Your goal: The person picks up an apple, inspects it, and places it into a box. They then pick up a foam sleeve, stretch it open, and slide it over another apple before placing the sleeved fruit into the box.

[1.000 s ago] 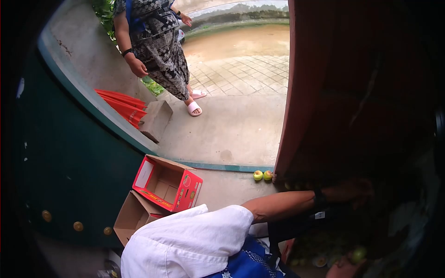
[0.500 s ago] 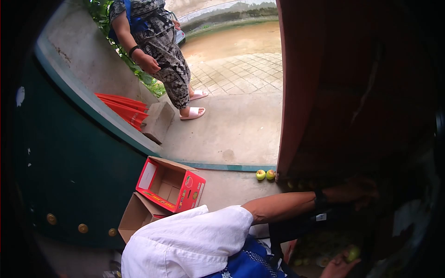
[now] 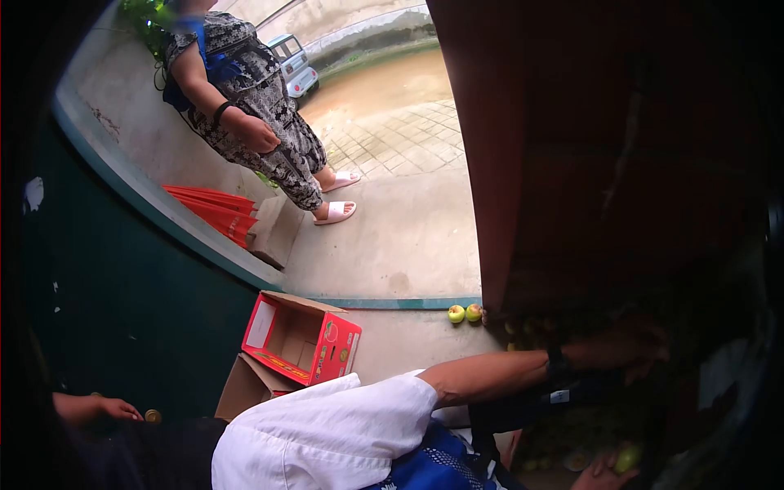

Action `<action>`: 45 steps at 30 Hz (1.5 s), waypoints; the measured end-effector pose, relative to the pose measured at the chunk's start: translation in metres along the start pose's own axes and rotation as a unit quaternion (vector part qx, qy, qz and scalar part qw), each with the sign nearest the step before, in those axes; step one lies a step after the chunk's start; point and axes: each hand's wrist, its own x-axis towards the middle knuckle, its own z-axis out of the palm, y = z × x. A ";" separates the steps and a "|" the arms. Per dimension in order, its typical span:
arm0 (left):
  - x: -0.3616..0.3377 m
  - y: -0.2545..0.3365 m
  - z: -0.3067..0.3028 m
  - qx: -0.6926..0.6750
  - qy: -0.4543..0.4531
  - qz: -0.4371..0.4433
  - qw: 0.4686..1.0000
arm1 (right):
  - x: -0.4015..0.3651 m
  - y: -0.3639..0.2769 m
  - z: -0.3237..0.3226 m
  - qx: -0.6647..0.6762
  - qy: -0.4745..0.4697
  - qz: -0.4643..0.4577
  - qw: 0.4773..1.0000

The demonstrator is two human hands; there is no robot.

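Note:
At the lower right, my right hand [image 3: 603,475] holds a green apple [image 3: 627,459] between its fingers. My left hand [image 3: 645,347] is above it, at the end of a bare forearm with a dark wristband and a white sleeve [image 3: 343,433]. Deep shadow hides its fingers and anything they touch. Below my left forearm, more round fruits [image 3: 543,464] show dimly. Two green apples [image 3: 465,313] sit side by side on the floor near the doorway's right edge.
An open red carton [image 3: 331,347] stands by a plain brown one [image 3: 243,388]. A person [image 3: 261,114] in patterned clothes and pink slippers stands outside near red folded fabric [image 3: 214,214]. Another person's hand [image 3: 118,408] is near the green door [image 3: 122,302].
The view has shifted slightly, showing more of the vehicle outside. Another person's hand and dark clothing have appeared at the lower left. The green apple remains in my right hand.

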 end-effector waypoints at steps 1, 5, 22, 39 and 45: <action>-0.001 0.001 0.001 0.009 0.006 -0.007 1.000 | 0.000 0.000 0.002 0.004 0.001 -0.002 1.000; 0.005 -0.010 0.000 0.001 -0.013 -0.003 1.000 | 0.000 -0.003 -0.003 0.002 0.051 -0.009 0.999; 0.009 -0.027 -0.001 -0.011 -0.030 -0.021 0.999 | 0.003 0.006 0.003 0.025 0.062 -0.010 0.998; 0.008 -0.026 0.005 -0.042 -0.034 -0.028 0.998 | 0.002 0.007 0.000 0.019 0.030 -0.011 0.999; 0.010 -0.024 0.008 -0.022 -0.052 -0.028 0.998 | -0.001 0.006 0.002 -0.008 0.100 -0.018 0.995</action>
